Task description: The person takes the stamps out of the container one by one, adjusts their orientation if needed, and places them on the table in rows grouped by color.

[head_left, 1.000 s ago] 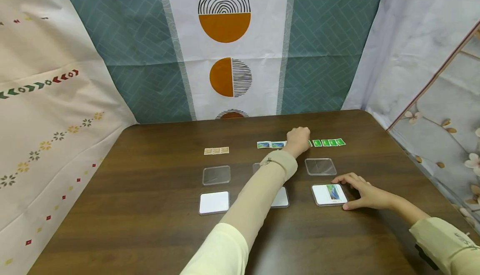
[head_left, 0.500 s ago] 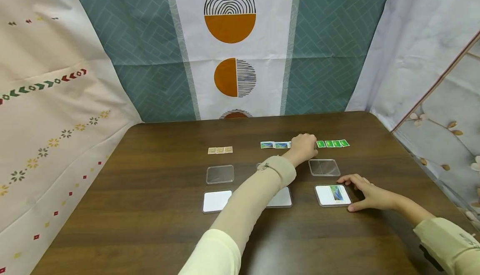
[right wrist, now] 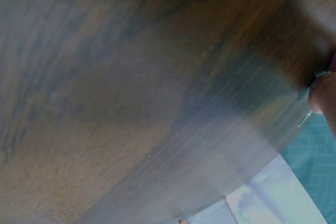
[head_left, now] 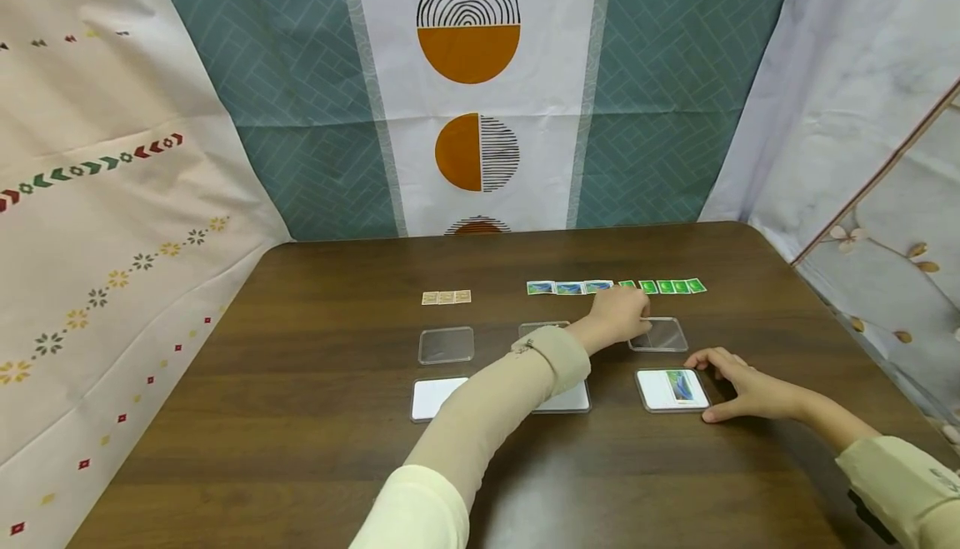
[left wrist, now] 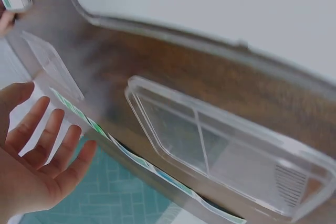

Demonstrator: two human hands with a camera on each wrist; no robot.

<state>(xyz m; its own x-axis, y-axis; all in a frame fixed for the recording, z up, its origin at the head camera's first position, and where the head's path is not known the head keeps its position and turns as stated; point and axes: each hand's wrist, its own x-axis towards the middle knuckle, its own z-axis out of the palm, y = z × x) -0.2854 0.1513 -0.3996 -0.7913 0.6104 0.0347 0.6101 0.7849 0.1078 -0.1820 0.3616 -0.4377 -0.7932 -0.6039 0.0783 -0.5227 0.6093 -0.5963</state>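
Observation:
My left hand (head_left: pixel 618 314) reaches across the table, above the right-hand clear plastic lid (head_left: pixel 663 335) and just in front of the green stamps (head_left: pixel 672 286). In the left wrist view its fingers (left wrist: pixel 55 124) are spread and loosely bent, with nothing visible between them. Blue stamps (head_left: pixel 568 288) lie left of the green ones in the same row. My right hand (head_left: pixel 757 391) holds the right end of a clear stamp case (head_left: pixel 652 391), thumb at the near corner and a finger at the far one. Inside, a blue-green stamp (head_left: pixel 681 385) lies on a white card.
Three tan stamps (head_left: pixel 446 297) lie at the back left. In front of them sit another clear lid (head_left: pixel 446 346) and a white-card case (head_left: pixel 435 399). The middle lid (left wrist: pixel 210 145) and middle white-card case (head_left: pixel 570 400) are partly behind my left arm.
My left hand has come back toward me from the stamp row, uncovering a third blue stamp and a green one, and is now over the right lid. The right hand stays at the case.

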